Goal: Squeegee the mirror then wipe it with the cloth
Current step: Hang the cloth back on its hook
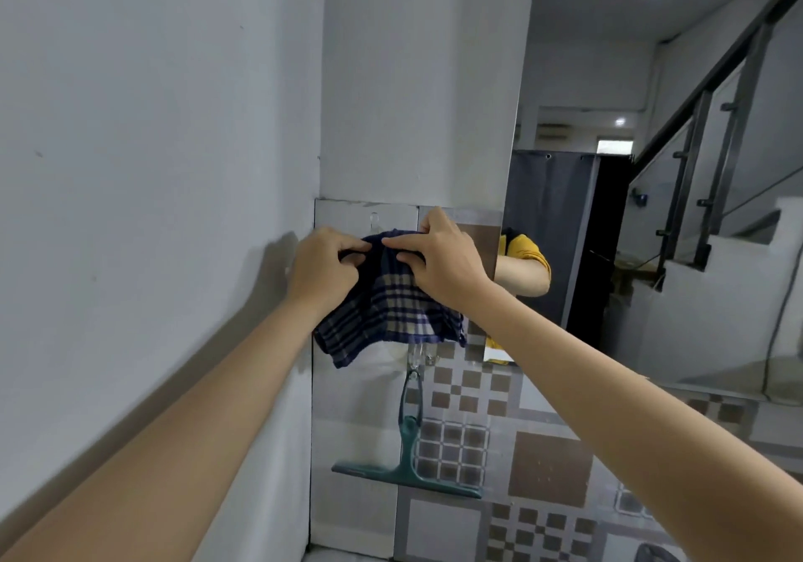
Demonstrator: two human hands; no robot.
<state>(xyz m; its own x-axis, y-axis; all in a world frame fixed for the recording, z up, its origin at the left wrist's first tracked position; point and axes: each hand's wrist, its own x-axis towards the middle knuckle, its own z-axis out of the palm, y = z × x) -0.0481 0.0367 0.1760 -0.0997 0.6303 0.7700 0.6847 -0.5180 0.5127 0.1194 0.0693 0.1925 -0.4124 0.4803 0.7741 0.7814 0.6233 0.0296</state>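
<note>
Both hands [323,268] [443,263] pinch cloth [386,313] top edge; squeegee [408,453] hangs below.

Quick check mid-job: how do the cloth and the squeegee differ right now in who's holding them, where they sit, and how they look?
The cloth is gripped at its top edge by both the left hand and the right hand; the squeegee is untouched, hanging from a clear hook. The cloth is higher, the squeegee below it. The cloth is soft, navy plaid and bunched; the squeegee is rigid, teal, blade down. Both sit against the tiled wall panel left of the mirror.
</note>
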